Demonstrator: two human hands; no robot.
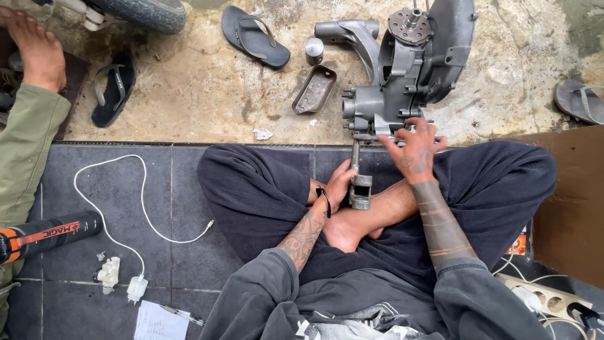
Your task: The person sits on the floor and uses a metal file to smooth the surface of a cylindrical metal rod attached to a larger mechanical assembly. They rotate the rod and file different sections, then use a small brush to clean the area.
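Two bare hands work on a grey cast-metal engine casing (409, 69) that sits on the rough concrete floor (189, 88) just past the person's crossed legs. The left hand (340, 186) is curled closed around a grey steel rod-shaped tool with a blocky head (359, 182), whose shaft runs up from the fingers to the casing's underside. The right hand (416, 148) rests with fingers spread and bent over the casing's lower edge, pressing rather than gripping; whether it pinches a small part there, I cannot tell. I judge the casing heavy, rigid and probably oily, best held by its thick lugs or arm, not the thin fins. Beyond the left fingers lies a shallow oblong grey metal tray (314, 89), seemingly empty, and beside it a small silver cylindrical can (314, 50), contents hidden.
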